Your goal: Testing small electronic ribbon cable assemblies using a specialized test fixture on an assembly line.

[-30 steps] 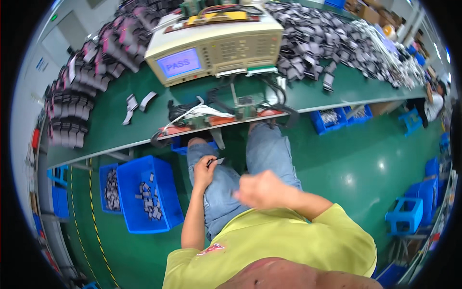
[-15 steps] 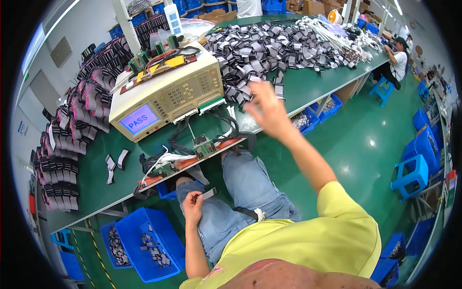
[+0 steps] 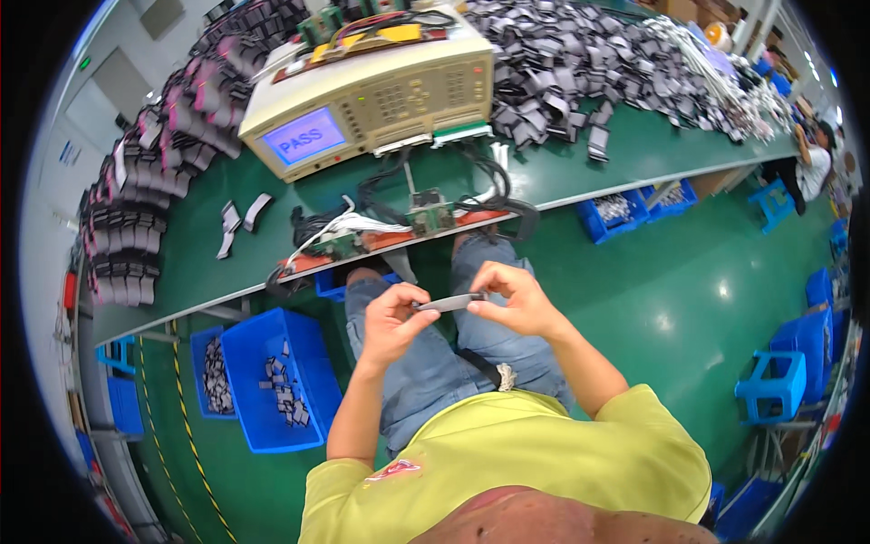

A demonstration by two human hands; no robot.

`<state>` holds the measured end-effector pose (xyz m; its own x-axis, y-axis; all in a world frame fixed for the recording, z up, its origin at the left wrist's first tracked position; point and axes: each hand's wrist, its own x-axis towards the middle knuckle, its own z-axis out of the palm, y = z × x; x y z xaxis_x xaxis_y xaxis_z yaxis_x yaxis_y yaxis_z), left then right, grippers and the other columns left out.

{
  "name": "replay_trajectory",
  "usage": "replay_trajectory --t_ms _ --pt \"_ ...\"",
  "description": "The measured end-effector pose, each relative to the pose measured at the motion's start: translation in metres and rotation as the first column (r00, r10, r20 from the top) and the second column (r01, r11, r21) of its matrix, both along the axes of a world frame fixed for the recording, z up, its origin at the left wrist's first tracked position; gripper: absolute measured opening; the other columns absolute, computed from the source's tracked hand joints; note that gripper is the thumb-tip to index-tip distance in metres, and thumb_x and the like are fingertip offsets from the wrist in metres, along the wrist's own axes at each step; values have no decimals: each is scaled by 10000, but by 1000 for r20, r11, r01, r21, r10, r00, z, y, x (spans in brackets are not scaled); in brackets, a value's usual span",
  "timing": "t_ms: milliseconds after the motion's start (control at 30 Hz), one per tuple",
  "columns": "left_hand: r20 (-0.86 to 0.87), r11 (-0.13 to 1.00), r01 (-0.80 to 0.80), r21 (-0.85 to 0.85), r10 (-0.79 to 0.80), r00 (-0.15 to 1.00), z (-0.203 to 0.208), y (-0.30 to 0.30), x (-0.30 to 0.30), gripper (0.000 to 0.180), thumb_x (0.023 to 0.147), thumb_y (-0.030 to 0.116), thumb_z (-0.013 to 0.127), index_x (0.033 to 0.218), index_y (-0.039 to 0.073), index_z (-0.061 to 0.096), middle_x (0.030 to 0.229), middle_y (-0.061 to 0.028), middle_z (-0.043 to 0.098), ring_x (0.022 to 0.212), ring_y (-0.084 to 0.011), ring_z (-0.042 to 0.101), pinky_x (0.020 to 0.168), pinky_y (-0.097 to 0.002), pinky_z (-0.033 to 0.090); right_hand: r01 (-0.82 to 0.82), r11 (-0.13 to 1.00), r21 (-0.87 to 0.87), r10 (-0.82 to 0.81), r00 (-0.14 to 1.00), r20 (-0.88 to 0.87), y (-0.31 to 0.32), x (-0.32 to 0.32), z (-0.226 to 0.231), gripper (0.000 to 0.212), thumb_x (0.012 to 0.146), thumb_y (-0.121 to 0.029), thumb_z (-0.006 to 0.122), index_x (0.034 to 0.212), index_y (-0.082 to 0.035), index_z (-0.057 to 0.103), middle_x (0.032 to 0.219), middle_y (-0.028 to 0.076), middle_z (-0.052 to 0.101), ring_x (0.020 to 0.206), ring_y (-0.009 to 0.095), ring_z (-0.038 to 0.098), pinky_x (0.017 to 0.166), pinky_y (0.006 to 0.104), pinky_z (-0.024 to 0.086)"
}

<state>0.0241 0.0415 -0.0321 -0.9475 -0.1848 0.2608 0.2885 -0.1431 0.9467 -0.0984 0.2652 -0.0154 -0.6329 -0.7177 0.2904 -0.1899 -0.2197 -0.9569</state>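
Observation:
A short grey flat ribbon cable [image 3: 446, 304] with dark ends is stretched between my two hands above my lap. My left hand [image 3: 395, 322] pinches one end of it, and my right hand [image 3: 514, 301] pinches the other. Just beyond the hands, at the table's front edge, lies a test fixture with small green circuit boards [image 3: 430, 216], orange pads, black wires and white wires. Behind the fixture stands a beige bench tester [image 3: 376, 95] with a lit screen [image 3: 305, 135].
A big heap of similar flat cables [image 3: 580, 68] covers the table's far right. Stacked cable bundles [image 3: 127, 231] line the left, with a few loose cables [image 3: 257, 210] nearby. A blue bin [image 3: 281, 426] stands at lower left, and blue stools [image 3: 772, 385] at right.
My right hand has come back from the cable heap to my lap and now grips the cable's right end. My left hand has risen slightly. The view has tilted downward.

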Motion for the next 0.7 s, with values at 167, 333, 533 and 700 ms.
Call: replay_trajectory --t_ms 167,333,533,700 --pt "17 995 -27 -99 29 999 9 6 -2 240 864 -106 800 1038 -14 664 1035 -106 666 915 -149 635 806 -275 514 5 998 55 3 991 -137 -10 2 7 243 869 -84 843 1015 -8 665 934 57 679 810 127 637 733 304 525" --pt "22 998 -45 -49 46 999 25 6 -6 210 881 -110 781 1032 -20 665 1039 -112 690 944 -155 656 822 -276 529 17 998 67 0 971 -238 -13 1 23 270 875 -79 844 1078 -16 678 943 40 686 843 121 649 759 297 526" --pt "-4 995 -57 -82 56 998 17 2 -12 227 883 -113 779 1053 -13 665 1042 -107 696 928 -143 664 784 -258 534 -1 1000 -27 3 997 75 -19 -2 15 392 875 -23 840 1223 -39 660 1004 44 695 892 119 648 795 279 522" --pt "-27 989 -134 -64 132 991 21 2 -23 186 904 -61 794 1051 -13 690 1010 -69 724 881 -102 682 758 -232 547 89 996 -29 -88 995 55 -23 -7 12 331 903 -32 812 1203 -18 671 986 23 701 865 76 641 779 255 541"
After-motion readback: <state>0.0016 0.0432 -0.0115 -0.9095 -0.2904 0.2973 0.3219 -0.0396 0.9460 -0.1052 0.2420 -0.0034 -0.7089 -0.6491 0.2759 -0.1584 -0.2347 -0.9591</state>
